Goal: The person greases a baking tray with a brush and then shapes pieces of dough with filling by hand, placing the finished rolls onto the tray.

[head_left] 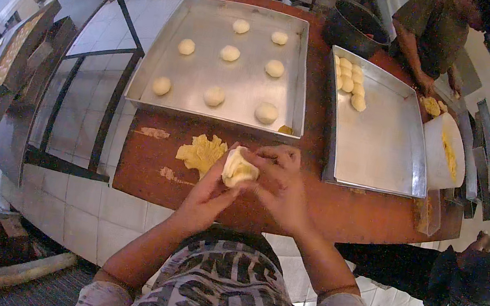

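A piece of pale dough (238,169), folded around a yellow filling, is held up over the near edge of the brown table. My left hand (212,185) cups it from the left side. The fingers of my right hand (278,180) are bent at its right edge, gathering the dough rim. Just left of my hands a flat, ragged yellow mass (200,153) lies on the tabletop. Beyond them sits a large metal tray (192,80) with several round dough balls spaced apart, among them a dough ball (265,113) near the tray's front right corner.
On the right a second metal tray (373,154) has dough balls packed in its far left corner. Beside it stand a white tub (444,152) with yellow stuff and a clear container (429,214). A black pot (355,29) is behind. A co-worker (435,42) handles dough at far right.
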{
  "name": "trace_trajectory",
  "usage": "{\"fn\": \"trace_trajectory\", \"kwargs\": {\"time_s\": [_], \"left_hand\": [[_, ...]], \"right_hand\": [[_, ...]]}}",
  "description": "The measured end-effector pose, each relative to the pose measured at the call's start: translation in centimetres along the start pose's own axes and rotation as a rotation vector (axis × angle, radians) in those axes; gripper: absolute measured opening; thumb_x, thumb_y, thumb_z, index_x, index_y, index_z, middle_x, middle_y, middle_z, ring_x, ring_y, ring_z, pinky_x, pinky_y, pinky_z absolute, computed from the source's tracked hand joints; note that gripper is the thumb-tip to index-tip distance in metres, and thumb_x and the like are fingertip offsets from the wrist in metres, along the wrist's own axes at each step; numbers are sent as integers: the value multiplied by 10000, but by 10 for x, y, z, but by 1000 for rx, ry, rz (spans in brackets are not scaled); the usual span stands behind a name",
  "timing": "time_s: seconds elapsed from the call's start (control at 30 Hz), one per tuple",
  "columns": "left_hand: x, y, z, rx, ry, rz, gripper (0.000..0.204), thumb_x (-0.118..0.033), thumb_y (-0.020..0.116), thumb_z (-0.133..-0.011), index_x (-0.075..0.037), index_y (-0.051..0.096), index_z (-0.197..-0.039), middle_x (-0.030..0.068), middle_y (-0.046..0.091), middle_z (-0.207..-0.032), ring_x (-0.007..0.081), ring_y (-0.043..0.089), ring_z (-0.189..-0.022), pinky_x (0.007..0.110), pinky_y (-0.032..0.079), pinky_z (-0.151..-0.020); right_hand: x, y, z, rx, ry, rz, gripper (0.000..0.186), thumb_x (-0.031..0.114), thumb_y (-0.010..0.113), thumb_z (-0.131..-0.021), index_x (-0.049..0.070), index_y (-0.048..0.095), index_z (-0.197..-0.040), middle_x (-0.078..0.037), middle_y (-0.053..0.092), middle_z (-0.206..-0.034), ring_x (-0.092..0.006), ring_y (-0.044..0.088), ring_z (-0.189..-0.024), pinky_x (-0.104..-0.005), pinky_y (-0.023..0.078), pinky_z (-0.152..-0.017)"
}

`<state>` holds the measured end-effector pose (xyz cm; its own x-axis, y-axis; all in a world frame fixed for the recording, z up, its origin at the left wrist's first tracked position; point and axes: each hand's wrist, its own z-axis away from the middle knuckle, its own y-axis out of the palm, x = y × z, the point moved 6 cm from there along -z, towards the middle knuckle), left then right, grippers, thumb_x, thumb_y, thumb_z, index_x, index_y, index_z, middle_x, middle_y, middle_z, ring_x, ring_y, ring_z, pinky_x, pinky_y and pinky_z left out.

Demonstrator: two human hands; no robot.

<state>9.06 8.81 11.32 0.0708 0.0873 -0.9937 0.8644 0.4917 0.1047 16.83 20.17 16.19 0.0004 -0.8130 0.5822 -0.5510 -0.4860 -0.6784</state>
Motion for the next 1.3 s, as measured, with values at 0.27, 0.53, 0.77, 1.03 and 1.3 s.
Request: {"fn": "trace_trajectory", "kwargs": {"time_s": [0.27,0.53,0.77,1.03,1.3], "left_hand": [[1,-20,-16,-233,-207,379,260,-246,471,-938,-34,517,-1083,78,569,-1045,148,553,-961,270,448,-808],[-4,-1,-6,-57,-218,-380,385,-232,447,-947,29,444,-1231,160,514,-1224,284,510,-1119,357,413,-958],[17,-14,-15,-221,-439,598,415,-369,456,-941,-2,522,-1126,95,612,-1025,170,604,-898,295,482,-815],[2,-2,-13,-147,-329,48,489,-457,416,-940,-6,561,-1061,63,582,-946,109,546,-857,251,446,-774],[-10,-28,-20,172,-388,41,802,-662,260,-878,11,442,-1275,186,522,-1210,217,482,-1148,353,368,-976]], "right_hand": [[22,22,12,19,-105,33,336,138,703,-700,147,668,-1034,-39,533,-1050,-241,439,-982,-351,369,-827],[-5,9,4,18,138,-313,238,207,657,-746,130,675,-971,-53,548,-1074,-272,443,-1031,-391,363,-903],[2,13,12,16,-6,-138,167,162,668,-760,77,664,-903,-92,545,-1032,-270,471,-1020,-375,370,-917],[-15,16,4,65,282,-686,316,131,676,-730,139,647,-1045,-49,555,-1096,-271,455,-1054,-404,356,-927],[47,25,20,173,-212,-276,252,69,670,-737,92,637,-986,-70,588,-1073,-282,515,-1022,-414,407,-900]]}}
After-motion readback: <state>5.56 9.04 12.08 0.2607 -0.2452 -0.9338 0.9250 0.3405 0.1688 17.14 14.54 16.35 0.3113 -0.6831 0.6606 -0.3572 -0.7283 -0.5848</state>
